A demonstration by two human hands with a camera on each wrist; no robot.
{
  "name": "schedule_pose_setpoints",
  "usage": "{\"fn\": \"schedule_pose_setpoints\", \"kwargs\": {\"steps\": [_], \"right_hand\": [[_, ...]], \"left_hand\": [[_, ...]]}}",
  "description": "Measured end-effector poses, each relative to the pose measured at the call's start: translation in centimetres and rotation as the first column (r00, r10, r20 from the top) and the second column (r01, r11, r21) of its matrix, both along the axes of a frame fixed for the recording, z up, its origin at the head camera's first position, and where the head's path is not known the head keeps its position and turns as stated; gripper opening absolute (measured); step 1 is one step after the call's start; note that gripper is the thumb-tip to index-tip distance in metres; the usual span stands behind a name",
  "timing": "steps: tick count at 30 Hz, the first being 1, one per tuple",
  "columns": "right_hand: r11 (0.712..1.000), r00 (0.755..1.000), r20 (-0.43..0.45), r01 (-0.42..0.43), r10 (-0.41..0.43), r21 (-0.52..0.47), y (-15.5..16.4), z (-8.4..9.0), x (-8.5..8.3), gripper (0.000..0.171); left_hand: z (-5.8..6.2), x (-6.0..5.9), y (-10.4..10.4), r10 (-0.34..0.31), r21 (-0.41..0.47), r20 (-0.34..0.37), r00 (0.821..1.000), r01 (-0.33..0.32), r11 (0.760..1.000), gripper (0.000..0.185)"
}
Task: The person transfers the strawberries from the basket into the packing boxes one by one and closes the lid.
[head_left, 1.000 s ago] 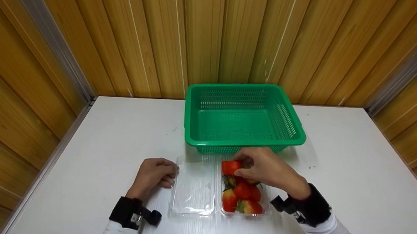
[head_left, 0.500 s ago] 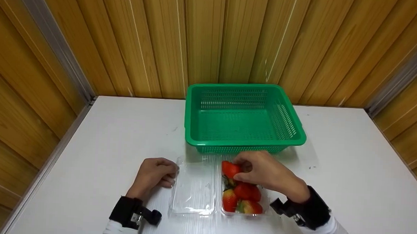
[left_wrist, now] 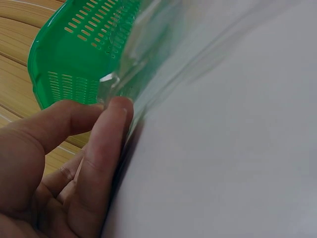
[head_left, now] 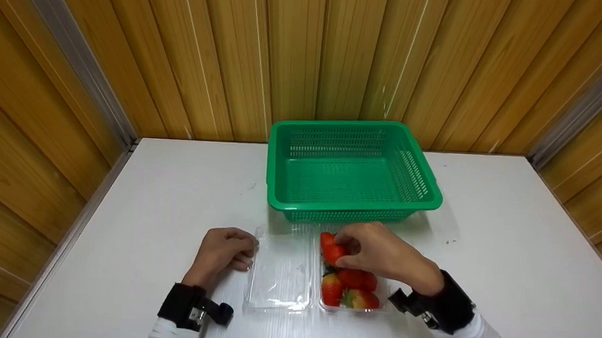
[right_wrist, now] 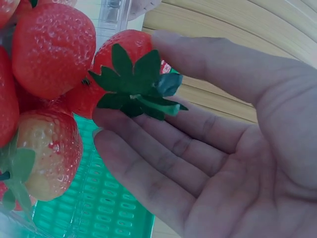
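Observation:
An open clear clamshell lies on the white table [head_left: 176,193]. Its empty lid [head_left: 280,273] is to the left, and its tray [head_left: 379,303] of several strawberries [head_left: 357,280] is to the right. My right hand [head_left: 345,249] pinches one strawberry [head_left: 332,251] at the tray's far end. In the right wrist view this strawberry [right_wrist: 130,49] sits between thumb and fingers, leaves toward the palm, touching the other berries [right_wrist: 49,49]. My left hand [head_left: 224,255] rests on the table. Its thumb and forefinger [left_wrist: 106,144] hold the lid's left edge [left_wrist: 143,84].
An empty green plastic basket [head_left: 350,207] stands just beyond the clamshell, against the wooden wall; it shows in the left wrist view as basket [left_wrist: 74,49]. Wooden panels close in the left and right sides of the table.
My right hand has come slightly lower and nearer with the strawberry, which has turned in the fingers. The left hand and the lid have not moved.

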State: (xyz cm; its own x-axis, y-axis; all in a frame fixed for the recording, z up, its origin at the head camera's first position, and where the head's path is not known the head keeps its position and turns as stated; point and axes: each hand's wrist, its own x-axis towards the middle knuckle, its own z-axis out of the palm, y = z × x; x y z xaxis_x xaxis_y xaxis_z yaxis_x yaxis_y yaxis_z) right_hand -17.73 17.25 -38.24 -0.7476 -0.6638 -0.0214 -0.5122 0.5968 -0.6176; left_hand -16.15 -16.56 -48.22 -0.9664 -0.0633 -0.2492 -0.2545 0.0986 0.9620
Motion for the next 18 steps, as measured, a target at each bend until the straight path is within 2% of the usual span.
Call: {"fn": "schedule_pose_setpoints", "kwargs": {"steps": [18], "right_hand": [[1.000, 1.000, -0.006, 0.001, -0.001, 0.020, -0.65, -0.49, 0.44, 0.028]], "left_hand": [[0.13, -0.06, 0.03, -0.010, -0.012, 0.006, 1.000, 0.010, 1.000, 0.016]]}}
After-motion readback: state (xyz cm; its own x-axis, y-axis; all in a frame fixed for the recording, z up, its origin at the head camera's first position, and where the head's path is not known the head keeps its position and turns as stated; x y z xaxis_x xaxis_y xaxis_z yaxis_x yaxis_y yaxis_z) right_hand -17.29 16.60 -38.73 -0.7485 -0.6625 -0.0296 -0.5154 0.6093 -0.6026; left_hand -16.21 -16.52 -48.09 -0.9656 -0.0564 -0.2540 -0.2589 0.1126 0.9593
